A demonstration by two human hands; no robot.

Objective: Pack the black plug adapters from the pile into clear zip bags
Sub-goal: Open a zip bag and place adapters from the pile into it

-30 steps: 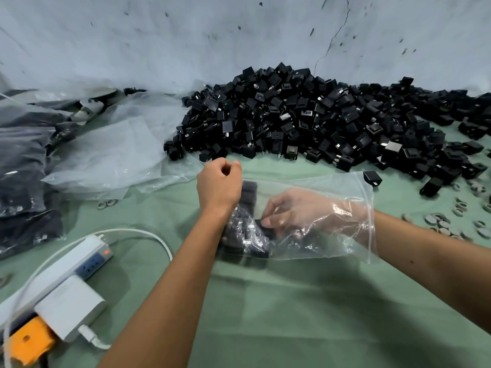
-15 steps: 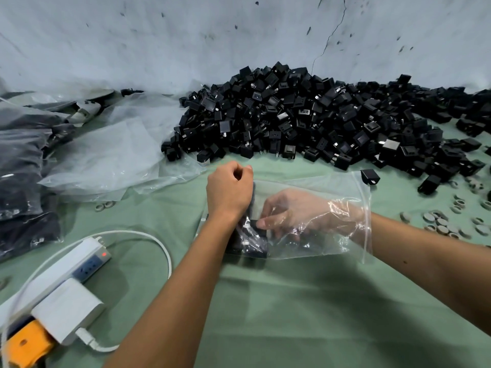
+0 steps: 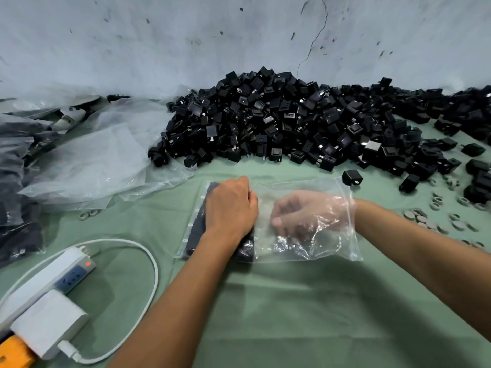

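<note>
A clear zip bag (image 3: 305, 251) lies flat on the green cloth in front of me. A row of black plug adapters (image 3: 195, 235) is packed at its closed left end. My left hand (image 3: 229, 208) rests on top of that row, with its fingers curled down over the adapters through the plastic. My right hand (image 3: 300, 216) is inside the bag through the open right end. Its fingers are loosely curled and I see nothing black in them. The big pile of black adapters (image 3: 292, 123) lies behind the bag against the wall.
Empty clear bags (image 3: 93, 160) lie at the left, with filled dark bags (image 3: 16, 181) beyond them. A white power strip (image 3: 50, 280) with a white charger and cable sits at the front left. Loose adapters (image 3: 352, 177) and small grey rings (image 3: 425, 221) lie to the right.
My left hand has come down from holding the bag's end up and now lies on the packed adapters. My right hand has drawn back to the right inside the bag, away from them.
</note>
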